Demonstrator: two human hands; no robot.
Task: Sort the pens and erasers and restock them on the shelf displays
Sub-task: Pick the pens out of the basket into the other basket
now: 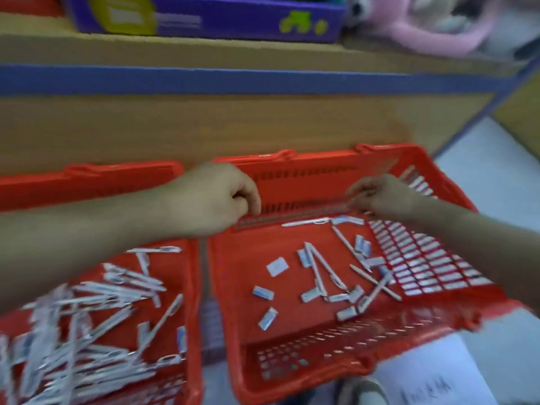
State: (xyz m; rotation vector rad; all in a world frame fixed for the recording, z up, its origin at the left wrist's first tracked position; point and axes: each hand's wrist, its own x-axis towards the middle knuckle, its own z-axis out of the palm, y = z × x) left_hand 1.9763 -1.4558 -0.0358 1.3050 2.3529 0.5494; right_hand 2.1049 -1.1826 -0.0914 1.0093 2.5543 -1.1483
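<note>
Closest to me, low on the left, a heap of white pens (87, 331) fills the left basket (194, 302), lying crossed over one another, with what look like a few erasers mixed in at its right side. Just beside it stands the right basket (292, 384), also red. On its floor lie scattered erasers (277, 266), small white blocks with blue on them, and several more loose pens (321, 267) tangled among them toward the right wall. A sheet of white paper (423, 378) with dark writing lies by that basket's near right corner.

Both hands are over the far end of the right basket, well apart from each other. The left hand (216, 197) is curled into a loose fist above the far left corner; the blur hides whether it holds anything. The right hand (382, 195) has its fingertips bunched together close to the far wall, and I cannot tell whether they pinch something.

Behind the baskets rises a wooden shelf (204, 54) with a blue edge strip. On it sit a purple box (204, 16) and a pink plush toy (432, 33).
</note>
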